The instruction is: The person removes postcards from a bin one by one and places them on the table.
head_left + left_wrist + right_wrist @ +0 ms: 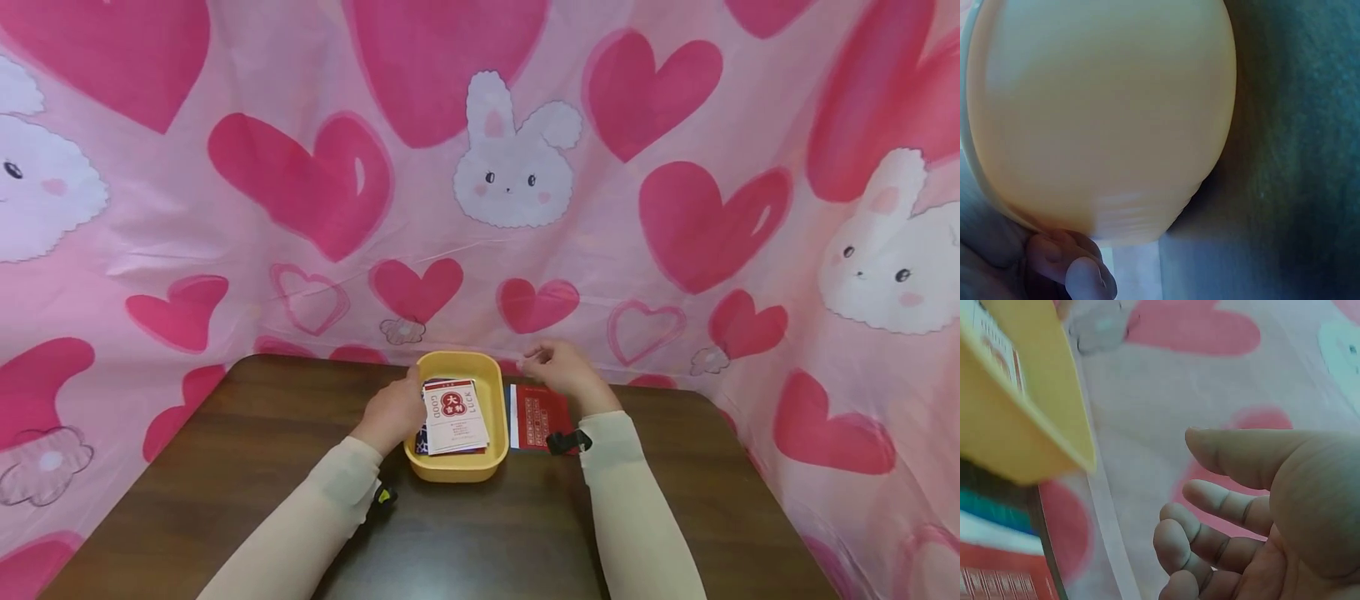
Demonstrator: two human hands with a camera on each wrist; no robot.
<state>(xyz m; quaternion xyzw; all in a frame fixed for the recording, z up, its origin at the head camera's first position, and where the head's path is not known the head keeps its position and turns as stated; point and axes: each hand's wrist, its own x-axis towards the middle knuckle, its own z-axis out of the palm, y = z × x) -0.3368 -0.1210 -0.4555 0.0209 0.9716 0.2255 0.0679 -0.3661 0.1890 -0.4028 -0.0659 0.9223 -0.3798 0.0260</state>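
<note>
A yellow plastic tub [457, 473] stands near the back edge of the table. Cards lie stacked in it, topped by a white card [455, 417] with a red emblem and the words "GOOD LUCK". My left hand [392, 414] grips the tub's left rim; in the left wrist view its curled fingers [1054, 256] sit at the edge of the tub wall [1104, 125]. To the right of the tub, my right hand [564, 371] hovers with loosely bent fingers, thumb apart and nothing between them. Below it lies a red booklet [534, 417], partly covered by that arm.
The dark wooden table [480, 542] ends just behind the tub. A pink cloth [420, 208] with hearts and rabbits hangs close behind it and at both sides. A black strap device [567, 442] is on the right wrist, over the booklet.
</note>
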